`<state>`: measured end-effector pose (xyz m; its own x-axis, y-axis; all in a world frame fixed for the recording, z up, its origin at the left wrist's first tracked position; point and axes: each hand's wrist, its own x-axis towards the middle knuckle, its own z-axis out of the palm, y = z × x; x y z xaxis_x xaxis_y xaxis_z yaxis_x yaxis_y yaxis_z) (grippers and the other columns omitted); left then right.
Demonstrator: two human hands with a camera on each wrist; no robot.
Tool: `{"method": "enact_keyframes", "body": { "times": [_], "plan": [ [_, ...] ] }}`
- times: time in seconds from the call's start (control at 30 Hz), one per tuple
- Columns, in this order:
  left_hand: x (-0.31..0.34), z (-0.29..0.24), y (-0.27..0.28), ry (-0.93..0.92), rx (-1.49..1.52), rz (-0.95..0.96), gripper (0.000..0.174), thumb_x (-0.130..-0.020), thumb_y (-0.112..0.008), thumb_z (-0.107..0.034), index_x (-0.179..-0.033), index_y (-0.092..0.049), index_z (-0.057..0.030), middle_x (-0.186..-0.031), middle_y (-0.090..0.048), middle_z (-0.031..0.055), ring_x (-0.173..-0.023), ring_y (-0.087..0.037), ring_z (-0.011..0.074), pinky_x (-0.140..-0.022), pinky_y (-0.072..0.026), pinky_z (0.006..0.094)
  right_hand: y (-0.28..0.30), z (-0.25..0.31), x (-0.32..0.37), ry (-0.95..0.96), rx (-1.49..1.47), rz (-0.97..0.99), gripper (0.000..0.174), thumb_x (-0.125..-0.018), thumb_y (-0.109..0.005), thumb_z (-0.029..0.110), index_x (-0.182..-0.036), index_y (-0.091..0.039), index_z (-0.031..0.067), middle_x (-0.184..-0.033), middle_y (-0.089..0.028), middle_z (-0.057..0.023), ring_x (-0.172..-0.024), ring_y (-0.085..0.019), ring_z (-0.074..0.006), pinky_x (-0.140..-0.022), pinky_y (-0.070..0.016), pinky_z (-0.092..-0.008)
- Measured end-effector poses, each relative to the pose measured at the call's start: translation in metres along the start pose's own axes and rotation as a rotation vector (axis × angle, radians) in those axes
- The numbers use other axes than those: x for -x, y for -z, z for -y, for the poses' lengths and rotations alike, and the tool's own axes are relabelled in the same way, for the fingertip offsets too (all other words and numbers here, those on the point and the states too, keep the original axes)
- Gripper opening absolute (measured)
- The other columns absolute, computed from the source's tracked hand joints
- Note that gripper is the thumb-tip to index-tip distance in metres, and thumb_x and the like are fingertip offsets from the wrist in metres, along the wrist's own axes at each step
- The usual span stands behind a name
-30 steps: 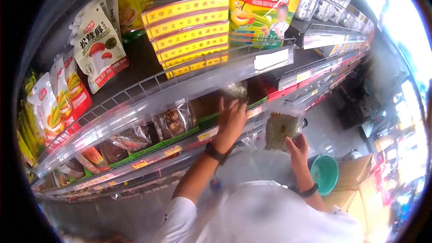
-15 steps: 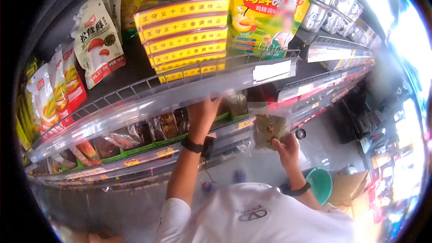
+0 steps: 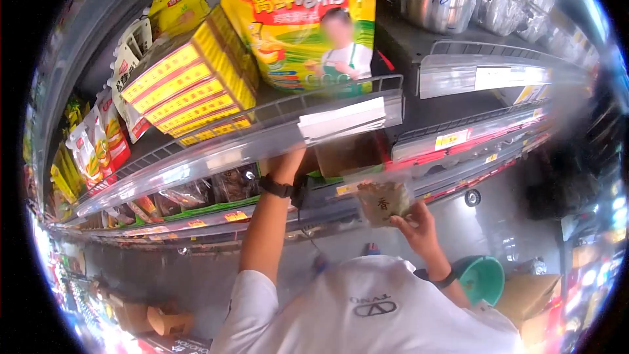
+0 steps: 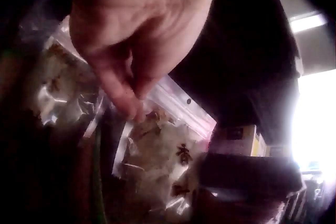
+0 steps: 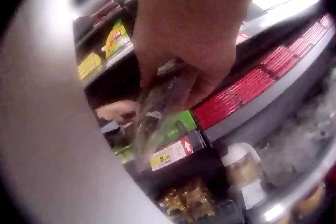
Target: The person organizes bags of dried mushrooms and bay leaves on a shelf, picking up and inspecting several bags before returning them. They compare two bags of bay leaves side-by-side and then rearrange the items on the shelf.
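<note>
My left hand reaches under the upper shelf's front edge, its fingers hidden in the head view. In the left wrist view, its thumb and fingers pinch the zip-top edge of a clear bag of dried leaves with brown characters on it. Another clear bag lies beside that one, on the left. Out in front of the shelving, my right hand grips a similar clear bag of dried leaves by its lower corner, thumb on the front. The right wrist view catches this bag nearly edge-on.
Above the left arm, the upper shelf has a wire rail, stacked yellow boxes and a big yellow-green pouch. Steel pots stand farther right. More bagged goods line the lower shelf. A green tub sits on the floor.
My left hand has gone from the lower shelf's front to farther in, beneath the upper shelf. The right hand still holds its bag, now slightly lower. The head view has shifted closer to the shelves.
</note>
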<state>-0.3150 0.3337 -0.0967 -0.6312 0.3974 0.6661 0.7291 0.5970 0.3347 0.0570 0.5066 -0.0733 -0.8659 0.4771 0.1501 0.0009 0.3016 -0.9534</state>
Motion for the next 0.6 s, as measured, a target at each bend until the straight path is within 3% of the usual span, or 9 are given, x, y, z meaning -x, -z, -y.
{"method": "enact_keyframes", "body": {
  "times": [0.07,0.13,0.23,0.27,0.3,0.37,0.5,0.53,0.6],
  "plan": [
    [-0.001,-0.003,0.001,0.057,0.25,-0.04,0.024,-0.092,-0.058,-0.024,-0.102,-0.067,-0.0042,-0.096,-0.068,0.0163,-0.088,-0.064,0.0328,-0.076,-0.0502,0.0431,0.005,0.006,-0.006,-0.023,-0.04,0.081,0.034,-0.085,-0.077,0.01,-0.106,-0.054,-0.0014,-0.093,-0.066,-0.008,-0.079,-0.062,-0.0117,-0.071,-0.0521,-0.0269],
    [0.005,-0.004,0.009,0.048,0.251,-0.007,0.025,-0.093,-0.057,-0.025,-0.104,-0.067,-0.0045,-0.098,-0.069,0.0161,-0.091,-0.065,0.0325,-0.076,-0.0506,0.0424,0.003,0.01,-0.011,-0.15,-0.217,0.181,0.035,-0.086,-0.076,0.011,-0.108,-0.053,-0.0016,-0.094,-0.066,-0.0088,-0.082,-0.063,-0.0129,-0.073,-0.0529,-0.0283],
    [0.016,-0.01,0.015,0.061,0.124,0.061,0.023,-0.094,-0.057,-0.023,-0.104,-0.067,-0.005,-0.097,-0.069,0.0158,-0.091,-0.065,0.033,-0.075,-0.0508,0.0428,-0.008,-0.011,-0.016,-0.059,-0.3,0.265,0.037,-0.087,-0.076,0.014,-0.111,-0.053,-0.0012,-0.098,-0.065,-0.0097,-0.089,-0.063,-0.0139,-0.077,-0.053,-0.0301],
    [0.005,-0.033,0.027,-0.037,0.078,-0.049,0.022,-0.093,-0.057,-0.022,-0.102,-0.067,-0.0047,-0.095,-0.069,0.0164,-0.089,-0.065,0.0344,-0.074,-0.0507,0.0434,-0.003,-0.001,-0.02,-0.124,-0.234,0.338,0.037,-0.086,-0.075,0.012,-0.113,-0.053,0.0009,-0.101,-0.062,-0.0043,-0.099,-0.059,-0.0125,-0.086,-0.048,-0.0295],
    [-0.005,-0.055,0.039,-0.129,0.02,-0.164,0.02,-0.093,-0.057,-0.02,-0.101,-0.067,-0.0045,-0.093,-0.068,0.017,-0.087,-0.065,0.0359,-0.073,-0.0506,0.044,-0.005,-0.005,-0.024,-0.092,-0.247,0.331,0.035,-0.086,-0.075,0.011,-0.112,-0.053,0.0006,-0.1,-0.062,-0.005,-0.098,-0.059,-0.0132,-0.085,-0.0484,-0.03],
    [-0.002,-0.065,0.047,-0.062,-0.034,-0.089,0.019,-0.093,-0.057,-0.018,-0.099,-0.068,-0.0043,-0.092,-0.068,0.0177,-0.085,-0.064,0.0372,-0.072,-0.0506,0.0446,-0.011,-0.01,-0.03,-0.018,-0.262,0.312,0.033,-0.087,-0.073,0.009,-0.112,-0.054,0.0,-0.099,-0.062,-0.0062,-0.094,-0.061,-0.0147,-0.082,-0.049,-0.0309],
    [0.015,-0.08,0.066,0.393,0.106,0.113,0.032,-0.093,-0.061,-0.022,-0.112,-0.062,0.003,-0.11,-0.066,0.0226,-0.105,-0.06,0.0411,-0.087,-0.0472,0.0459,-0.015,0.02,-0.044,0.298,0.072,0.123,0.035,-0.085,-0.071,0.004,-0.116,-0.054,0.0,-0.097,-0.063,-0.0135,-0.088,-0.063,-0.0235,-0.076,-0.0493,-0.0321],
    [0.005,-0.099,0.088,0.236,0.002,0.115,0.034,-0.094,-0.061,-0.024,-0.113,-0.061,0.0041,-0.107,-0.067,0.0234,-0.1,-0.064,0.0401,-0.082,-0.0498,0.0442,-0.017,0.025,-0.047,0.338,0.121,0.092,0.037,-0.085,-0.071,0.003,-0.118,-0.053,0.0002,-0.097,-0.063,-0.0153,-0.088,-0.064,-0.026,-0.076,-0.0497,-0.0328],
    [0.013,-0.092,0.092,0.364,0.063,0.164,0.036,-0.094,-0.061,-0.026,-0.114,-0.06,0.0038,-0.104,-0.068,0.0231,-0.097,-0.065,0.0399,-0.079,-0.0511,0.0426,-0.021,0.033,-0.053,0.4,0.204,0.016,0.041,-0.085,-0.07,0.001,-0.122,-0.052,0.0008,-0.098,-0.064,-0.0175,-0.088,-0.064,-0.0294,-0.076,-0.0501,-0.0333]
  ]
}}
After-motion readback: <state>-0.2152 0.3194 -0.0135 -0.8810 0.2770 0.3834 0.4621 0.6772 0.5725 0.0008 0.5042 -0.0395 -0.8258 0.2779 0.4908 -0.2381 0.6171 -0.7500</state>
